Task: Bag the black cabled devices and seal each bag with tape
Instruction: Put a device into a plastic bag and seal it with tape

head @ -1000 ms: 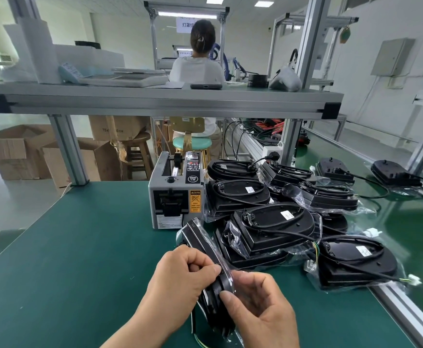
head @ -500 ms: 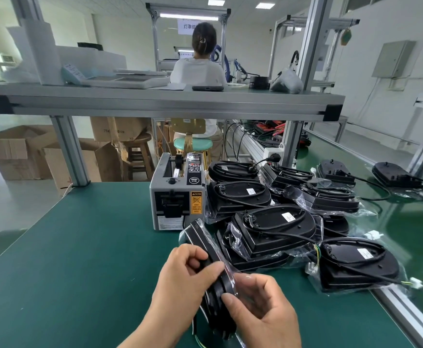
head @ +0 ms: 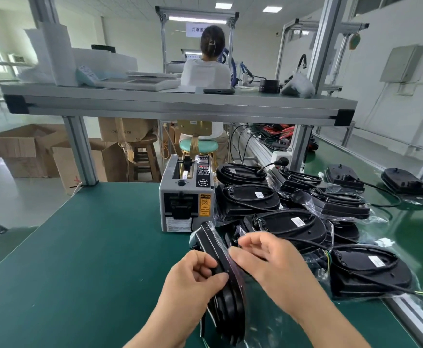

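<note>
While your left hand (head: 192, 277) pinches the bagged black device (head: 230, 305) with thumb and curled fingers (head: 205, 266), your right hand (head: 268, 267) blurs against the bag, so its grip can't be told. Device stands on edge near the tape dispenser (head: 186, 197), beside the bagged pile (head: 288, 222) on the worktop (head: 79, 247).

R hand (head: 268, 262) moved up bagged device (head: 230, 305), fingers loosening.
</note>
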### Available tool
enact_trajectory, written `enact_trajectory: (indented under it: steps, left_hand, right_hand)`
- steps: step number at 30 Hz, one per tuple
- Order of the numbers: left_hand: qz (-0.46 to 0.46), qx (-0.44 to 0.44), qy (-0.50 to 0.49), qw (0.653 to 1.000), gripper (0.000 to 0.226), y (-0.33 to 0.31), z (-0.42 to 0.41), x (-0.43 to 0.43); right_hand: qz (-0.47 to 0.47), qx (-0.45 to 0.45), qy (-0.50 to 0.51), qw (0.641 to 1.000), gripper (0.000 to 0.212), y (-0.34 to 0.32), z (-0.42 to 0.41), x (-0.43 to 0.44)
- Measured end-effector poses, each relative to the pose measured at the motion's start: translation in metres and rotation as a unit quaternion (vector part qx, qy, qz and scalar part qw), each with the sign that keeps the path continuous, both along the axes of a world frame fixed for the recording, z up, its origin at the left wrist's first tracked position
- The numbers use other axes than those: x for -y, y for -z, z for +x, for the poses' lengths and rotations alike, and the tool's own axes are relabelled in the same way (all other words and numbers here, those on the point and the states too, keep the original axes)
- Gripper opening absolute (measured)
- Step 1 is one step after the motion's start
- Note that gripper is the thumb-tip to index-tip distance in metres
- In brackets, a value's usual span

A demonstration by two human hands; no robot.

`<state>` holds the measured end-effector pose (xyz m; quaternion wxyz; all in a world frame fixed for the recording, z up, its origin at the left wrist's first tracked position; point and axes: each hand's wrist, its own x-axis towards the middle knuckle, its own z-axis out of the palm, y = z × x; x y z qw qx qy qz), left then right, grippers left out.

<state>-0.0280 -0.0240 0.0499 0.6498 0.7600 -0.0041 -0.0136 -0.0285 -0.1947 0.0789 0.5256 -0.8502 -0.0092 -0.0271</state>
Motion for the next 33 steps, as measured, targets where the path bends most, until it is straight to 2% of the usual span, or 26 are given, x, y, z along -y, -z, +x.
enact_trajectory:
  steps: [3,5,8,10,13,16,20,22,25,29,33]
  left_hand:
    - [0.026,-0.001,0.018,1.000,0.022,0.000,-0.001,0.001]
    - [0.031,-0.007,0.038,0.999,0.021,-0.001,0.002,-0.004]
    - [-0.037,-0.042,0.034,0.998,0.016,-0.003,0.024,-0.021]
    - [-0.102,-0.070,-0.061,0.990,0.014,-0.002,0.052,-0.034]
    - [-0.182,-0.121,-0.161,0.962,0.007,0.000,0.098,-0.044]
    - [-0.211,-0.183,-0.178,0.944,0.013,0.001,0.133,-0.042]
    - [-0.250,-0.239,-0.176,0.922,0.025,0.004,0.160,-0.034]
    - [-0.271,-0.249,-0.183,0.912,0.024,0.004,0.165,-0.032]
    - [-0.289,-0.251,-0.207,0.900,0.011,0.001,0.171,-0.030]
    - [-0.319,-0.259,-0.209,0.887,0.014,0.000,0.180,-0.024]
    - [-0.335,-0.239,-0.253,0.876,0.013,0.000,0.187,-0.020]
  right_hand:
    - [-0.108,-0.026,-0.030,0.993,0.047,-0.009,0.032,-0.020]
    - [-0.150,-0.047,-0.052,0.986,0.031,-0.005,0.047,-0.031]
    - [-0.116,-0.068,-0.051,0.990,0.027,0.009,0.056,-0.035]
    - [-0.074,-0.080,-0.047,0.993,0.028,0.016,0.055,-0.036]
    - [-0.045,-0.077,-0.042,0.995,0.045,0.020,0.052,-0.037]
    - [-0.041,-0.070,-0.049,0.996,0.066,0.019,0.052,-0.036]
    - [-0.027,-0.066,-0.058,0.996,0.065,0.020,0.053,-0.032]
    - [-0.025,-0.063,-0.059,0.996,0.063,0.021,0.053,-0.030]
    - [-0.028,-0.059,-0.059,0.996,0.062,0.023,0.055,-0.029]
    - [-0.029,-0.066,-0.050,0.996,0.072,0.023,0.055,-0.031]
    - [-0.033,-0.064,-0.035,0.997,0.076,0.023,0.054,-0.033]
